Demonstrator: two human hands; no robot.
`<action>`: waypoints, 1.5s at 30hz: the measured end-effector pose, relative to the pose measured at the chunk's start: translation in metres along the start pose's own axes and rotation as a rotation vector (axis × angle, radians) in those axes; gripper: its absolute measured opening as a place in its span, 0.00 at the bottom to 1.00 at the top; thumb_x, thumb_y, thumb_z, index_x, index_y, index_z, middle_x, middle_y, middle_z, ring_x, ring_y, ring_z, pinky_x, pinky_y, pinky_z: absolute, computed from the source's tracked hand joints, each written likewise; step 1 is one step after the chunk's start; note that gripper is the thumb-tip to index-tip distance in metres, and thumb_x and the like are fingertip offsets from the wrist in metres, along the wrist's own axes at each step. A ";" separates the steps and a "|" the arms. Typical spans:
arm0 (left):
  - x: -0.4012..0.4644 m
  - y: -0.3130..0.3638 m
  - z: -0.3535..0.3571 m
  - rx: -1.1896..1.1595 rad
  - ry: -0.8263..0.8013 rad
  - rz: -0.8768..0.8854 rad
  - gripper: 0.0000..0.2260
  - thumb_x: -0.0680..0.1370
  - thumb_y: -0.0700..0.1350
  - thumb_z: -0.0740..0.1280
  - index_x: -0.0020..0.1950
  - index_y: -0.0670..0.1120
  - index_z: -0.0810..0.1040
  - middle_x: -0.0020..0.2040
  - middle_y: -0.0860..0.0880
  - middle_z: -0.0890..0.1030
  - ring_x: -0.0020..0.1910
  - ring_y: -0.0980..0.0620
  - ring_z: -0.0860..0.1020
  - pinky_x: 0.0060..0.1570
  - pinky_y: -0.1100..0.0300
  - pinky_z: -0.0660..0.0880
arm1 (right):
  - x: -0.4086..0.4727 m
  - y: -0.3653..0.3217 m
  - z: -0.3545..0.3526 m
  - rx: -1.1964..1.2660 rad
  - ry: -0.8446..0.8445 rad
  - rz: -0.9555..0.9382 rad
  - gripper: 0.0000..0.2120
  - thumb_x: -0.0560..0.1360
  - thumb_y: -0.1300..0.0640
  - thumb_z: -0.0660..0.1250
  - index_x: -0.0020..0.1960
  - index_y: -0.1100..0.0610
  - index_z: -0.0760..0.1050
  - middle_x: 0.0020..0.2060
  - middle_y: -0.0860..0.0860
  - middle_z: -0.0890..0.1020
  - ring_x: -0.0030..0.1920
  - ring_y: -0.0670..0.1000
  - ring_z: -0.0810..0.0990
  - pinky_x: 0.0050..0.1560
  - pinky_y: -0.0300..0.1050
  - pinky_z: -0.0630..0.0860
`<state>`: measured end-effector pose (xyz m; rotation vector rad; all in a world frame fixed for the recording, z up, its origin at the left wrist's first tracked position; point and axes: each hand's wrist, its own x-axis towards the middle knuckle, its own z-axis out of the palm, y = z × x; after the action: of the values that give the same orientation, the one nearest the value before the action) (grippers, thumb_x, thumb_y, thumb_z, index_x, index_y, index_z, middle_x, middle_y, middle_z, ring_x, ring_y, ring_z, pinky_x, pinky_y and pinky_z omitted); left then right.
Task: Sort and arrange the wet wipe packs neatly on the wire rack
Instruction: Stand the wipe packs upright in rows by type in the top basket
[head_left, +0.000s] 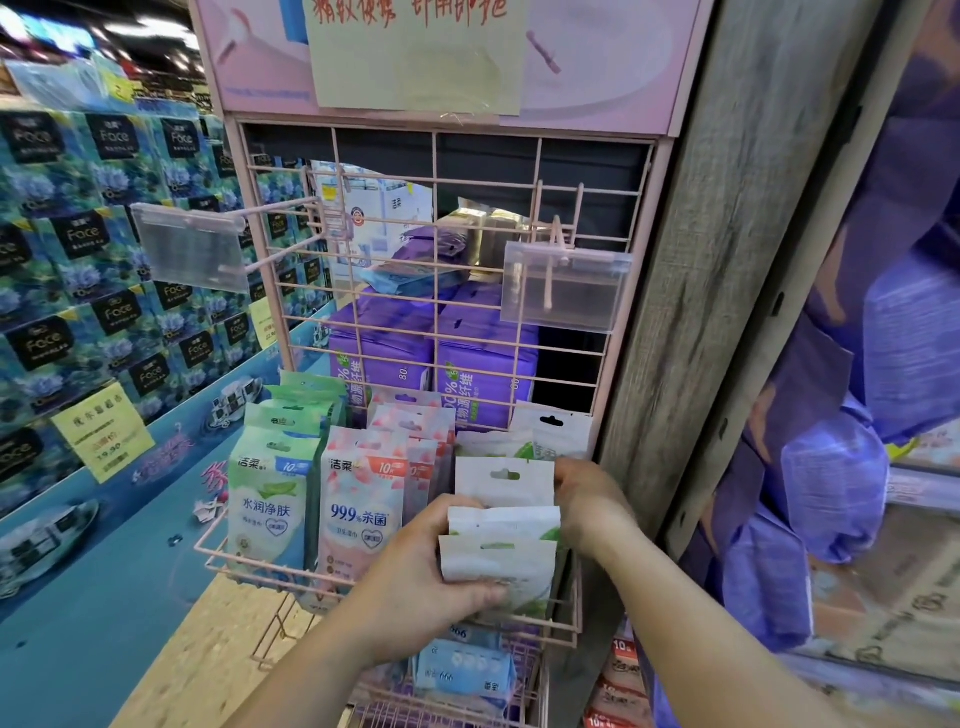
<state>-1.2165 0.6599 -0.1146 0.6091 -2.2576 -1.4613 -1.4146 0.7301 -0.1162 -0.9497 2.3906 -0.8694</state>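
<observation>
Green (270, 499) and pink rows (363, 499) stand aligned; left hand (415, 577) and right hand (587, 499) grip the unsorted white packs (501, 535) in the wire basket (574, 618).

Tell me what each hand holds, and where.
Left hand grips the front white packs by their left edge; right hand holds the packs' right edge.

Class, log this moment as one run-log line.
phase: arranging | left hand: grips white packs | right hand: holds the same packs | place: pink basket, right row
</observation>
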 end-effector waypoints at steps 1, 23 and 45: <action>-0.001 0.000 0.000 0.012 -0.001 0.003 0.27 0.63 0.43 0.79 0.52 0.67 0.72 0.52 0.60 0.83 0.51 0.60 0.81 0.51 0.63 0.77 | -0.003 0.005 0.002 0.095 0.017 -0.048 0.09 0.69 0.58 0.68 0.48 0.52 0.80 0.46 0.51 0.84 0.46 0.54 0.82 0.50 0.51 0.81; -0.001 0.005 0.003 -0.022 0.038 -0.097 0.25 0.67 0.41 0.77 0.53 0.62 0.70 0.46 0.69 0.82 0.46 0.68 0.80 0.48 0.68 0.76 | -0.033 -0.024 -0.051 -0.372 -0.028 -0.444 0.17 0.75 0.55 0.67 0.63 0.45 0.73 0.56 0.41 0.78 0.56 0.47 0.78 0.56 0.46 0.76; 0.001 0.008 0.009 -0.037 -0.044 -0.065 0.25 0.70 0.39 0.75 0.57 0.62 0.70 0.51 0.62 0.83 0.50 0.66 0.80 0.47 0.72 0.75 | -0.049 0.006 -0.056 0.249 0.396 -0.441 0.07 0.78 0.56 0.64 0.45 0.43 0.73 0.36 0.47 0.81 0.39 0.45 0.80 0.40 0.41 0.78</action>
<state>-1.2238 0.6691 -0.1109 0.6508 -2.2578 -1.5584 -1.4162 0.7908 -0.0732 -1.3262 2.3307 -1.6088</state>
